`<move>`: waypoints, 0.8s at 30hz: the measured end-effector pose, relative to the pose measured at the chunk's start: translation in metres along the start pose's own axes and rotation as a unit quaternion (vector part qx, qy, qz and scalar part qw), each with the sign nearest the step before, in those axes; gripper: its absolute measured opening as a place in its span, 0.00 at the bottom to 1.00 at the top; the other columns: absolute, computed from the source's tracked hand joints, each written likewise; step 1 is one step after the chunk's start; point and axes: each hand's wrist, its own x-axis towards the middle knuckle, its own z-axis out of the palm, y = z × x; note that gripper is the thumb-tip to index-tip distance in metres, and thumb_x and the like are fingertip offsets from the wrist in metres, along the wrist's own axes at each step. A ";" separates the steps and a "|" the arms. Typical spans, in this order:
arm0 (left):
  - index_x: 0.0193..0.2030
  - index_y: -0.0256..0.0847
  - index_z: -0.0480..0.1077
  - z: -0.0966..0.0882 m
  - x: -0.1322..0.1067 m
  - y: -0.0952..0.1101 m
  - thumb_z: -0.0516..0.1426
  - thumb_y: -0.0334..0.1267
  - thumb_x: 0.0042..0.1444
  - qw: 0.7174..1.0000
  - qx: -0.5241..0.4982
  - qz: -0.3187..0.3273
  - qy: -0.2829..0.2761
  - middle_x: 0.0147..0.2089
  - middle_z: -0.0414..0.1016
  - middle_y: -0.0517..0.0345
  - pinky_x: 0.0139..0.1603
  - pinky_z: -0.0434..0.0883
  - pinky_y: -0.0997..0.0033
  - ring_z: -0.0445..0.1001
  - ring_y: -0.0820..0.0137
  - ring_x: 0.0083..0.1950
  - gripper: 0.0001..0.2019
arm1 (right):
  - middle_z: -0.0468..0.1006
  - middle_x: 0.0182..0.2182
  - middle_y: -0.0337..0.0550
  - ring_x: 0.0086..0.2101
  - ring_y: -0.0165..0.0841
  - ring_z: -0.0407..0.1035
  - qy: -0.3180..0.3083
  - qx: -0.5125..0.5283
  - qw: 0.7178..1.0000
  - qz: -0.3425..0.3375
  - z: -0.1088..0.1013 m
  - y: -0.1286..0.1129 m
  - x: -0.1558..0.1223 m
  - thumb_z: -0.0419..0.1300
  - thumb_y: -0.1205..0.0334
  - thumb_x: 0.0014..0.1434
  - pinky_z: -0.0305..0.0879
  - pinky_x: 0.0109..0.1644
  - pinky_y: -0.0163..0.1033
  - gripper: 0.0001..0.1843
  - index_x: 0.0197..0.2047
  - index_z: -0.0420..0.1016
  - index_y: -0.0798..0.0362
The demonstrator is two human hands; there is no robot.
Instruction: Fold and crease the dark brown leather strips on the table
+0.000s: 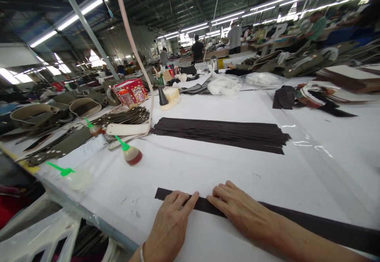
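Note:
A long dark brown fabric-like strip [308, 223] lies across the white table near me and runs out of view at the right. My left hand [170, 224] is closed on it near its left end, index finger stretched along it and the other fingers bent. Just to the right, my right hand [237, 208] also grips the strip, fingers bent and tips on its upper edge. Both thumbs are largely hidden. Beyond my hands sits a flat pile of similar dark strips [219, 133], apart from the one I hold.
Squeeze bottles with green nozzles, one with reddish-brown liquid [132, 155], stand at left. Behind them are cream straps [127, 129] and a red patterned bag [133, 90]. Plastic bags [225, 84] and dark scraps [283, 97] lie farther back. Several people work in the distance.

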 end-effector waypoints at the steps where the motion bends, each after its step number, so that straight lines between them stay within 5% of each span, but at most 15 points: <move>1: 0.66 0.43 0.56 0.000 0.000 0.000 0.45 0.20 0.56 1.000 0.003 0.001 0.000 0.51 0.69 0.51 0.51 0.70 0.54 0.65 0.60 0.50 0.30 | 0.68 0.35 0.42 0.36 0.35 0.63 0.005 -0.002 1.000 0.001 0.000 0.000 0.000 0.51 0.81 0.58 0.59 0.46 0.43 0.16 0.45 0.68 0.56; 11: 0.66 0.48 0.55 -0.004 0.002 0.003 0.48 0.21 0.57 0.998 0.036 0.002 -0.043 0.50 0.67 0.52 0.52 0.69 0.54 0.64 0.59 0.49 0.31 | 0.68 0.35 0.44 0.34 0.36 0.61 -0.009 -0.040 0.998 -0.045 -0.001 0.002 -0.005 0.53 0.77 0.58 0.58 0.46 0.44 0.16 0.50 0.67 0.59; 24: 0.68 0.54 0.49 0.000 -0.003 0.003 0.48 0.19 0.54 0.994 0.099 0.019 -0.037 0.53 0.67 0.51 0.54 0.70 0.52 0.66 0.58 0.53 0.38 | 0.67 0.36 0.42 0.37 0.34 0.61 -0.009 0.023 1.000 0.015 -0.007 0.012 -0.047 0.50 0.82 0.57 0.54 0.52 0.43 0.20 0.48 0.68 0.55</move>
